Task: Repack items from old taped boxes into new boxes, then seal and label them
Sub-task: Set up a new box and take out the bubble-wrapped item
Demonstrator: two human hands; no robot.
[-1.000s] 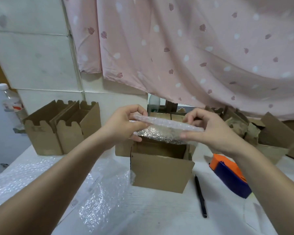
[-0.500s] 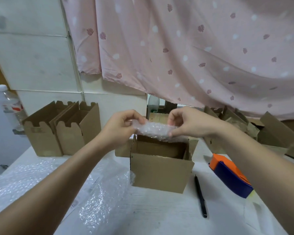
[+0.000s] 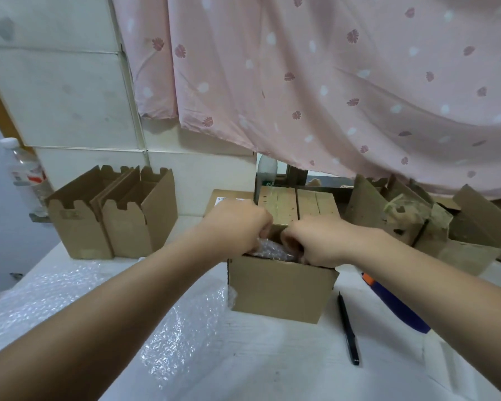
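An open brown cardboard box (image 3: 278, 287) stands in the middle of the white table. A bubble-wrapped bundle (image 3: 269, 250) sits in its top opening, partly hidden by my hands. My left hand (image 3: 237, 224) and my right hand (image 3: 318, 241) both reach into the box with curled fingers and grip the bundle from either side. Behind the box stands an old taped box (image 3: 298, 205).
Two open empty boxes (image 3: 113, 215) stand at the back left beside a plastic bottle (image 3: 26, 175). A bubble wrap sheet (image 3: 104, 311) covers the table's left. A black pen (image 3: 349, 331) and an orange-blue tape dispenser (image 3: 394, 305) lie right of the box. Torn cardboard (image 3: 434, 224) piles at the back right.
Both hands came together and lowered the bubble-wrapped bundle from above the box down into its opening.
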